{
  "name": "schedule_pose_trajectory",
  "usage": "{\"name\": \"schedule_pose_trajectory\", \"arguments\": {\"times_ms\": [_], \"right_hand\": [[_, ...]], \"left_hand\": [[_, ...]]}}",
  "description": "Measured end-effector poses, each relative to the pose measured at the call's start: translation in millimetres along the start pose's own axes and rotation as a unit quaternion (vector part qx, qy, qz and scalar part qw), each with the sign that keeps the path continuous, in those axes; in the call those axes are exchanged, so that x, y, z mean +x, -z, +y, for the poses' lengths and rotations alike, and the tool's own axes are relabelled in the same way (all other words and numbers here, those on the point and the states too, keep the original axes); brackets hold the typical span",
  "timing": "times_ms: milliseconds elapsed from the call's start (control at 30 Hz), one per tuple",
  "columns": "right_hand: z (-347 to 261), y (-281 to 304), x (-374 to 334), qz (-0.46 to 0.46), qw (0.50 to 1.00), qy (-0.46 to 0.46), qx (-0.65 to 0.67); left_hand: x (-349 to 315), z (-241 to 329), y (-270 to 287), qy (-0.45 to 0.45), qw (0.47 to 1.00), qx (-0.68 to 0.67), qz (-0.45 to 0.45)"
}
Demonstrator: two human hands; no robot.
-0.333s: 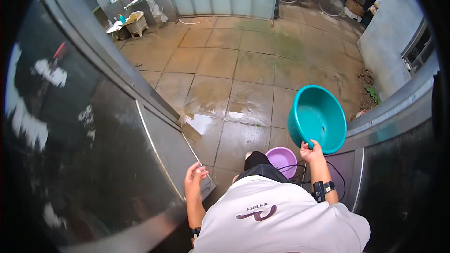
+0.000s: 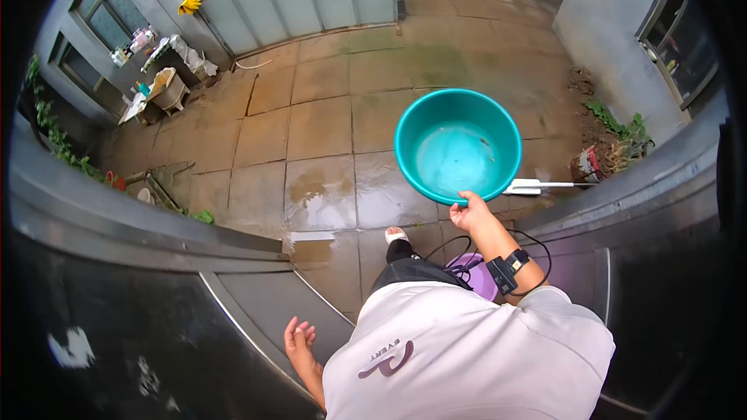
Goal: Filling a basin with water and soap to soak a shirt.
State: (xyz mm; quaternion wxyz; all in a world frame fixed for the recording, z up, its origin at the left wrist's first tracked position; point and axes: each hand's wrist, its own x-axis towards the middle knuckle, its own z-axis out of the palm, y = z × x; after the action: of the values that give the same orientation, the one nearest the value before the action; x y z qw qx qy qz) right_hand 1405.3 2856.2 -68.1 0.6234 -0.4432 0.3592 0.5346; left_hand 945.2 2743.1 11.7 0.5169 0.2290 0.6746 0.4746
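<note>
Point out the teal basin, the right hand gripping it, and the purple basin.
Teal basin (image 2: 450, 157), head view: bare inside bottom.
Right hand (image 2: 470, 215), head view: middle of the hand.
Purple basin (image 2: 484, 283), head view: its visible right part.

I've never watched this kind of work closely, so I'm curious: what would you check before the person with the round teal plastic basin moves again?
1. Right hand gripping the round teal plastic basin: ok, fingers at its near rim.
2. Left hand free: ok, nothing visible in it.
3. Square stone-like paving slabs dry: not ok, a wet sheen shows.
4. Teal basin free of water: cannot tell; small specks show inside.
5. Round purple plastic basin fully in view: not ok, partly hidden.
</note>
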Motion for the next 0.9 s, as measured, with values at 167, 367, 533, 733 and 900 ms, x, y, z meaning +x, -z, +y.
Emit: {"name": "schedule_pose_trajectory", "arguments": {"times_ms": [167,367,533,733,900], "right_hand": [[0.3,-138.1,21.4,-0.039,0.993,-0.006,-0.112],[33.6,-267.7,57.3,-0.088,0.965,-0.014,-0.246],[58.6,-337.4,100.0,-0.112,0.967,-0.061,-0.219],[77.7,-391.4,145.7,-0.103,0.982,-0.036,-0.152],[97.3,-434.5,164.6,-0.077,0.993,0.026,-0.085]], "left_hand": [[71.3,92.9,-74.2,-0.065,0.997,0.036,0.017],[125.0,125.3,-98.4,-0.060,0.996,0.015,0.064],[186.3,130.1,-79.4,0.012,0.992,-0.020,0.128],[296.1,176.6,-68.6,-0.045,0.989,-0.049,0.131],[382.3,214.9,-53.3,-0.046,0.992,-0.077,0.083]]}}
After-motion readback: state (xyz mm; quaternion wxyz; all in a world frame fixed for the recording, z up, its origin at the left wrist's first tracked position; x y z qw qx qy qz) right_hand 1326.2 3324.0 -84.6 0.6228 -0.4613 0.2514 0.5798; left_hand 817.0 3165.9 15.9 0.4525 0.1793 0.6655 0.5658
